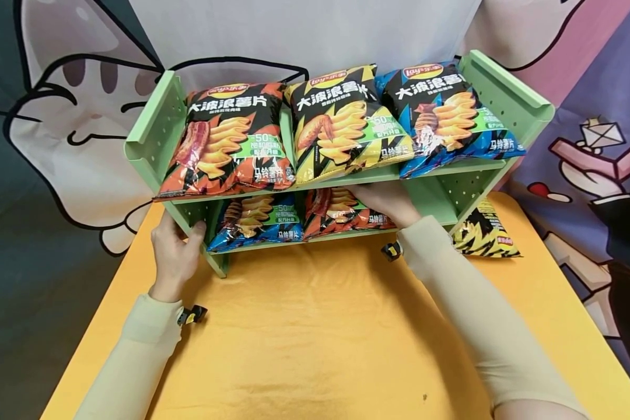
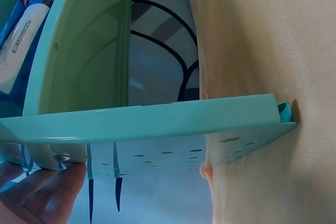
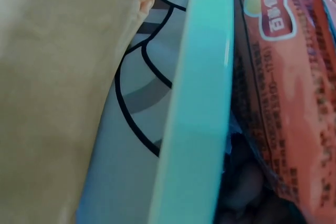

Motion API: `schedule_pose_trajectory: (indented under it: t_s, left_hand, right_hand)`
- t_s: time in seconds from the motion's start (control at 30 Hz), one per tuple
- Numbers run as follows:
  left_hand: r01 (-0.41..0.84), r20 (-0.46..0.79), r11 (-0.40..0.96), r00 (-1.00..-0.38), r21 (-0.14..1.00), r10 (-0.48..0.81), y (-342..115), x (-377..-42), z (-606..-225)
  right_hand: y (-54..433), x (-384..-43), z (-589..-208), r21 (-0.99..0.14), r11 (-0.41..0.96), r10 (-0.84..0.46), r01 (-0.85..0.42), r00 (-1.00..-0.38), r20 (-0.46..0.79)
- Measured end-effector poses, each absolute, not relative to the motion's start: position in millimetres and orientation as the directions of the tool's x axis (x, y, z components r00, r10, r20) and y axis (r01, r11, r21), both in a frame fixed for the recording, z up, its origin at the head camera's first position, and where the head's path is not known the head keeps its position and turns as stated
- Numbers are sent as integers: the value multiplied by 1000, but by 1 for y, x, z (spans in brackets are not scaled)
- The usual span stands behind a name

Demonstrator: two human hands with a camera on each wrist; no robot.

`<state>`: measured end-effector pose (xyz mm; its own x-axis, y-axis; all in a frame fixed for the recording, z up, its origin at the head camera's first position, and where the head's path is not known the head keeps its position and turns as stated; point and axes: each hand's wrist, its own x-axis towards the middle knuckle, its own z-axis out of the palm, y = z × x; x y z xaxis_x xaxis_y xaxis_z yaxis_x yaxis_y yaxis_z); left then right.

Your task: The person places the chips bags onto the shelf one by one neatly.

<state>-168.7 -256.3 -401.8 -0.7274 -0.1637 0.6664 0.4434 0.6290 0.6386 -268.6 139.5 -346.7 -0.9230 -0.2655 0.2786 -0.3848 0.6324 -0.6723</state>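
Note:
In the head view, my left hand [image 1: 174, 254] grips the left side panel of a green two-tier shelf [image 1: 454, 195], thumb at its front edge. In the left wrist view, fingers [image 2: 65, 190] lie against the outer side of the perforated panel [image 2: 157, 121]. My right hand [image 1: 388, 201] reaches into the lower tier, touching the right side of a red potato chip bag [image 1: 341, 213]. In the right wrist view, shadowed fingers [image 3: 244, 184] are beside that red bag [image 3: 286, 108]; whether they pinch it is hidden. Left of it sits a blue chip bag [image 1: 259, 221].
On the upper tier lie a red chip bag [image 1: 231, 140], a yellow one [image 1: 346, 122] and a blue one [image 1: 446, 116]. Another yellow bag [image 1: 485, 233] lies on the orange tabletop [image 1: 294, 338], right of the shelf. A cartoon-printed cloth [image 1: 315, 29] hangs behind.

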Motion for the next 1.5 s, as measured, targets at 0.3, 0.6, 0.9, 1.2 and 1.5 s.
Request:
schedule_pose_trajectory:
  t_s: [0.3,0.6,0.9,1.2,1.5]
  left_hand:
    - [451,666,616,-727,646,-166,-257,-170,-403]
    - [437,661,624,-729,648,-176,-258,-169,-405]
    - [453,666,619,-729,642,-157,-258,-170,-406]
    - [468,679,615,-718,634,-154,-256,-170,-405]
    - [464,675,616,-722,636,-154,-257,-170,-404]
  right_hand:
    - [131,-269,-345,-632,692,-272,-348,-937,219]
    - [123,-268,-345,-652,706,-290,-276,-953,89]
    - [127,-266,-343,-678,718,-260,-158,-964,-50]
    - [138,-260,-339,-753,657,-235,-49,-961,-143]
    - [153,-233,-330,-558,821,-127,-120,-992,27]
